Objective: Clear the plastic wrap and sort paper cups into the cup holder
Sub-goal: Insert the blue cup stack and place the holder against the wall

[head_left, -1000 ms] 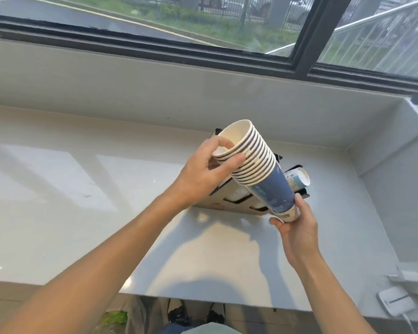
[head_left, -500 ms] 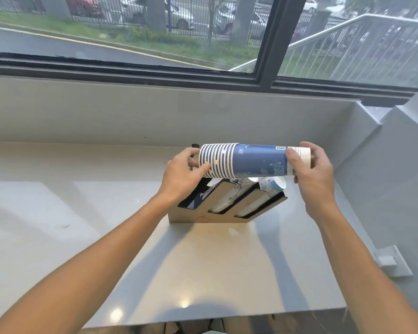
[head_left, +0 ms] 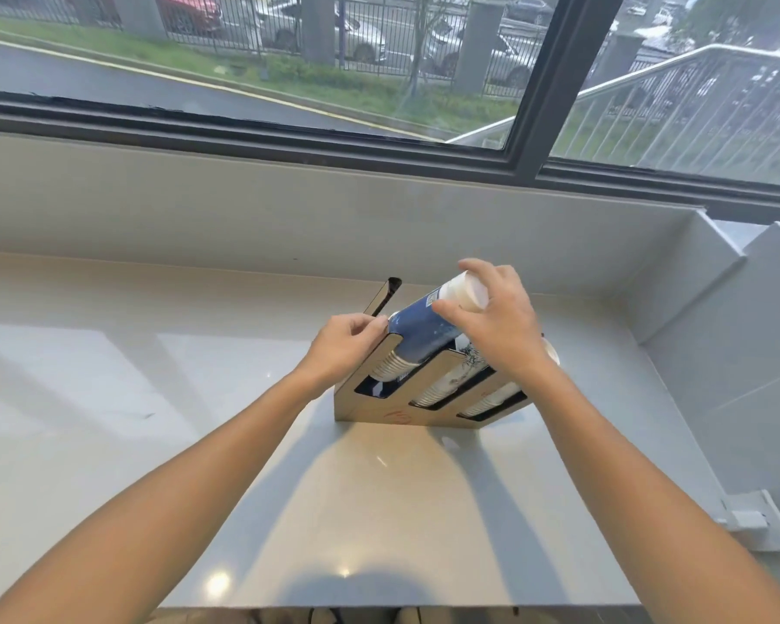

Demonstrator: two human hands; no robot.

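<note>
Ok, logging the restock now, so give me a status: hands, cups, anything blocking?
Right hand grip on blue paper cup stack, partway into leftmost slot. Left hand steadying slanted cardboard cup holder. Nothing blocking.

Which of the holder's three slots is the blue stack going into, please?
The leftmost slot: the blue stack slants into it, held by both hands. The middle slot and right slot already hold white cups.

A pale, glossy countertop (head_left: 109, 398) is seen beneath a window — window light is reflected across it. A slanted cup holder (head_left: 428, 409) is set directly on it, toward the back right corner, near the wall.
</note>
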